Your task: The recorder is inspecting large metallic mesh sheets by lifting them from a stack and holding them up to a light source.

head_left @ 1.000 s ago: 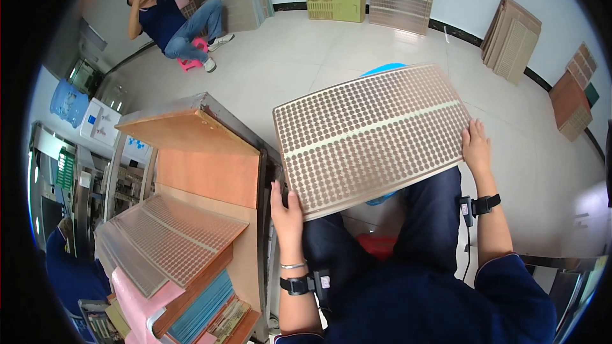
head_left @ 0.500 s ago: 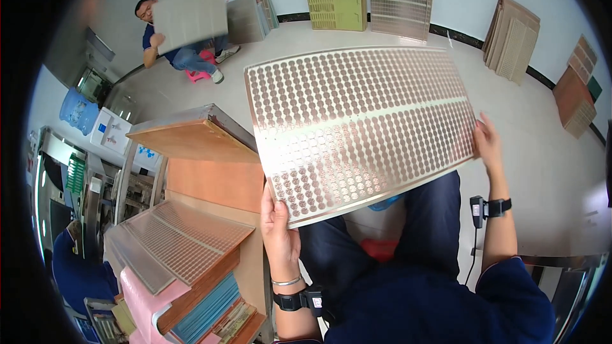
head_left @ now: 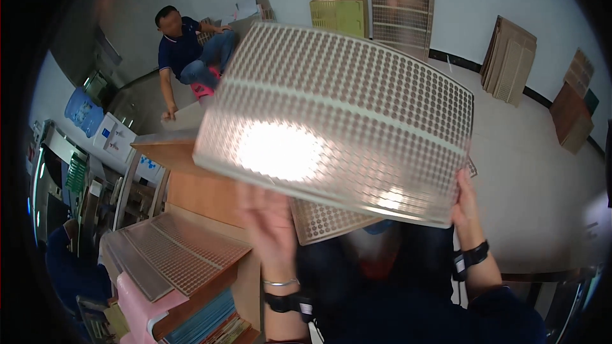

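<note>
A thin, shiny panel [head_left: 357,121] covered in rows of small dark discs is tilted in front of me, with bright glare on its lower left. My right hand [head_left: 467,204] is closed on its lower right corner. My left hand [head_left: 266,223] is by the lower left edge, its fingers smeared by motion, so its grip is unclear. Beneath the raised panel, a second disc-patterned panel [head_left: 325,222] lies over my lap, mostly hidden; a bit of its far corner shows near my right hand.
On my left, a wooden rack [head_left: 207,185] holds another patterned panel [head_left: 185,248], a pink sheet [head_left: 140,299] and blue sheets [head_left: 201,322]. A co-worker [head_left: 188,51] sits on a pink stool beyond it. Panel stacks [head_left: 510,60] lean along the wall. A water dispenser [head_left: 115,140] stands far left.
The panel in my hands has swung up and turned, uncovering a second panel below. My left hand has shifted along its lower edge. The co-worker has lowered the board they held.
</note>
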The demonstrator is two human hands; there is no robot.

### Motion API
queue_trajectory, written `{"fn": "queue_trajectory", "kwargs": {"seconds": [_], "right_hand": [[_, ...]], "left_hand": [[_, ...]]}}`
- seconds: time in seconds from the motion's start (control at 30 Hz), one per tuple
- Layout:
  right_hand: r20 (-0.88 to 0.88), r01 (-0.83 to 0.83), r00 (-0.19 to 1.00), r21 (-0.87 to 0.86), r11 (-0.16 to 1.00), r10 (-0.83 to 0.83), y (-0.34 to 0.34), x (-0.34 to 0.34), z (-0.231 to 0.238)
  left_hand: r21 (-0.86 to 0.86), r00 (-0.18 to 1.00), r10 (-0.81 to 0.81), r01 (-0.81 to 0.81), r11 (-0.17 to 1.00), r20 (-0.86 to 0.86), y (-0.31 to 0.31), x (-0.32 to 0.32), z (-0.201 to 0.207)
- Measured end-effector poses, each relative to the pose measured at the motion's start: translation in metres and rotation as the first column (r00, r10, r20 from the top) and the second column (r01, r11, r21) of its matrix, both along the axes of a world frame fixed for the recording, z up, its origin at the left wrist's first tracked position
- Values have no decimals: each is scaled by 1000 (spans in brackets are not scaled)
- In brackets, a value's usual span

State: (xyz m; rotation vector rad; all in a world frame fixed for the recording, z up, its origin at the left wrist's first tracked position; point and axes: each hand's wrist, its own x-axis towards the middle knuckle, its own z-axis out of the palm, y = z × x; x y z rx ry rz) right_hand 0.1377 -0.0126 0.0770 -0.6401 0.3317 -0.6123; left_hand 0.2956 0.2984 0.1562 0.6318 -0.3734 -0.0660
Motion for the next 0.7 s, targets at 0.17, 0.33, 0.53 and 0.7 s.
{"fn": "queue_trajectory", "kwargs": {"seconds": [0.17,0.33,0.53,0.7], "right_hand": [[-1,-373,927,-94,923,374,78,18,-4],[287,-287,920,32,958,266,19,5,4],[51,-377,920,-154,913,388,-15,1,43],[-108,-397,917,-327,858,383,4,2,56]], "left_hand": [[50,943,-184,205,977,-276,-60,-65,-28],[210,928,-198,272,939,-316,-20,-44,-26],[396,939,-170,285,873,-300,4,-31,-23],[62,886,-258,304,951,-385,4,-26,-18]]}}
